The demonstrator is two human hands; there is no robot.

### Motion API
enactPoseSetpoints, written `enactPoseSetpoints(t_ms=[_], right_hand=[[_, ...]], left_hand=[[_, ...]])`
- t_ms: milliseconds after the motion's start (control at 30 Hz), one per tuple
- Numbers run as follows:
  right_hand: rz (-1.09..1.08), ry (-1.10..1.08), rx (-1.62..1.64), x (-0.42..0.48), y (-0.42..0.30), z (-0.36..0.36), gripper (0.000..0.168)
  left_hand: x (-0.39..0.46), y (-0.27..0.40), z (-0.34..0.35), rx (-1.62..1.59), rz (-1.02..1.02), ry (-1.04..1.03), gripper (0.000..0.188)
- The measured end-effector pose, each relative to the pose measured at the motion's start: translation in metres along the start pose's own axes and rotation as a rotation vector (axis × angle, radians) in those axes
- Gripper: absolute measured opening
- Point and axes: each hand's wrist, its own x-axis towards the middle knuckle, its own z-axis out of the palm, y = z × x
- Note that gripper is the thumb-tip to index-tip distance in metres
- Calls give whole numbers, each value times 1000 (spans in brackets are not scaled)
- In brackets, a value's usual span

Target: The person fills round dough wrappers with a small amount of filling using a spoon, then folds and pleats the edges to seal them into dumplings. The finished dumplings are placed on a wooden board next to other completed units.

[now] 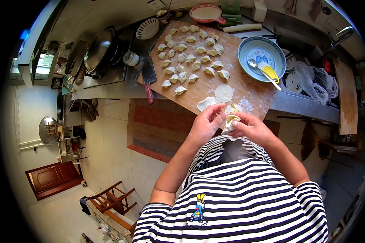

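Note:
A partly folded dumpling (230, 124) with filling showing at its open top is pinched in the fingers of my right hand (252, 127). Close to its left side is my left hand (207, 124), fingers curled and slightly apart, with nothing visible in them. Just beyond the dumpling, a wrapper with filling (235, 107) is partly covered by my fingers. Two flat round dough wrappers, a whole one (224, 93) and a wavy-edged one (207, 102), lie on the floured wooden board (243, 88). Several finished dumplings (191, 58) stand in loose rows farther back.
A blue-patterned bowl (245, 57) on the board's right holds a metal spoon and a yellow-and-white utensil. A cleaver (148, 73) lies at the left edge, its handle overhanging the counter. Behind are a rolling pin (242, 28) and a red-rimmed bowl (205, 13). A glass jar (130, 58) stands left.

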Motion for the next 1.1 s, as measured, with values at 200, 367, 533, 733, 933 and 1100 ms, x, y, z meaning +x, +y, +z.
enactPoseSetpoints(t_ms=[200, 367, 533, 733, 933, 1100], right_hand=[[-96, 43, 41, 0, -4, 3, 33], [-114, 34, 66, -3, -8, 8, 35], [-143, 25, 63, -1, -1, 6, 36], [-174, 90, 28, 1, 2, 8, 35], [-136, 47, 1, -3, -4, 9, 34], [-204, -22, -11, 0, 6, 3, 37]], left_hand=[[-14, 2, 10, 463, 190, 76, 33], [-13, 1, 12, 445, 279, 115, 26], [-12, -1, 15, 377, 257, 186, 30], [-12, 5, 20, 613, 472, 235, 33], [-11, 2, 18, 510, 430, 190, 33], [-15, -3, 18, 133, 242, 183, 30]])
